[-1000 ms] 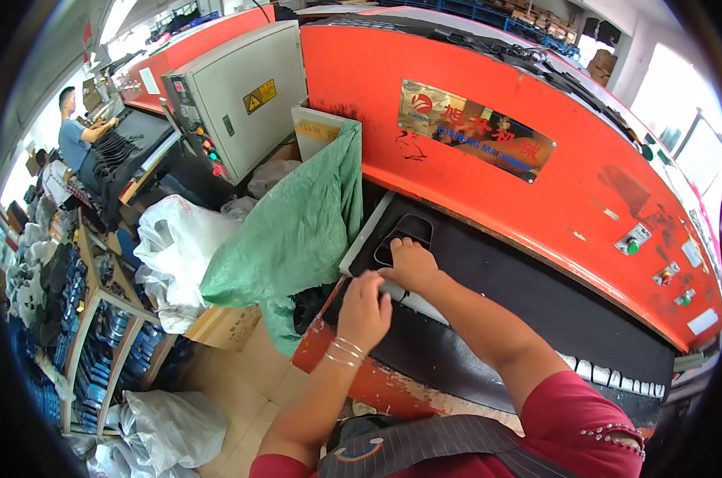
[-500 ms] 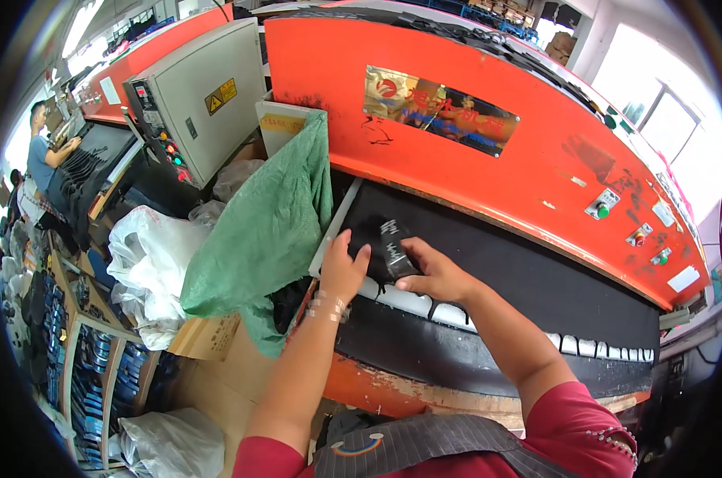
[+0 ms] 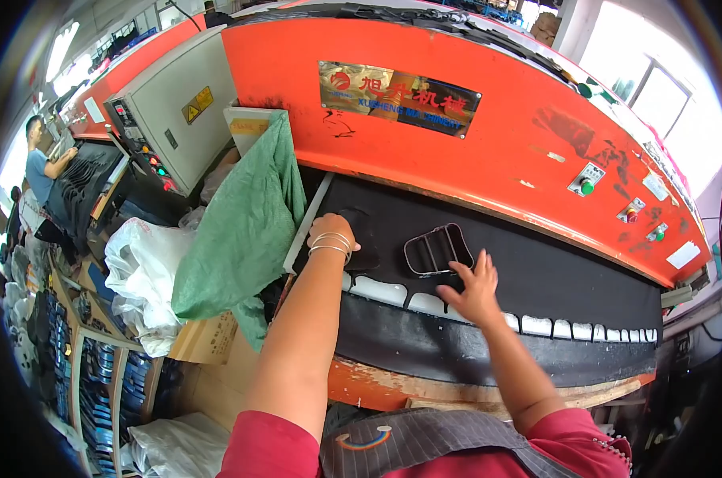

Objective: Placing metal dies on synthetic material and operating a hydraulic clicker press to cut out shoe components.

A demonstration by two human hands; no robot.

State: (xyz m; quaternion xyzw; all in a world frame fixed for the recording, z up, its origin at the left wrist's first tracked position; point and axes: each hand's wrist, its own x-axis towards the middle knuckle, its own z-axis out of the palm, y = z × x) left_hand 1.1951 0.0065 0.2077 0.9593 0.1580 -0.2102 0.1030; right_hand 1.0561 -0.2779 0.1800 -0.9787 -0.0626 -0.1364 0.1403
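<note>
A cutting die [image 3: 438, 250], a dark rounded metal frame with crossbars, lies flat on the black sheet [image 3: 536, 259] of the press. Just off its near right corner is my right hand [image 3: 476, 291], its fingers spread and nothing in them. My left hand [image 3: 335, 231], with bracelets at the wrist, is curled down at the sheet's left end. Beside it lies a dark, rounded black piece [image 3: 365, 251]; whether the fingers grip it is hidden. White gaps with black strips [image 3: 379, 291] run along the sheet's near edge.
The orange press beam [image 3: 520, 139] spans behind the sheet, with buttons [image 3: 586, 186] at its right. A green sack [image 3: 241, 223] and white plastic bags [image 3: 150, 267] stand at left. Farther left a person [image 3: 44, 163] works at another bench. Shelves [image 3: 98, 398] hold several blue-edged dies.
The die, held tilted in my right hand before, now lies flat farther right, released. My left hand has gone from open to curled at the sheet's left end. The view has shifted slightly.
</note>
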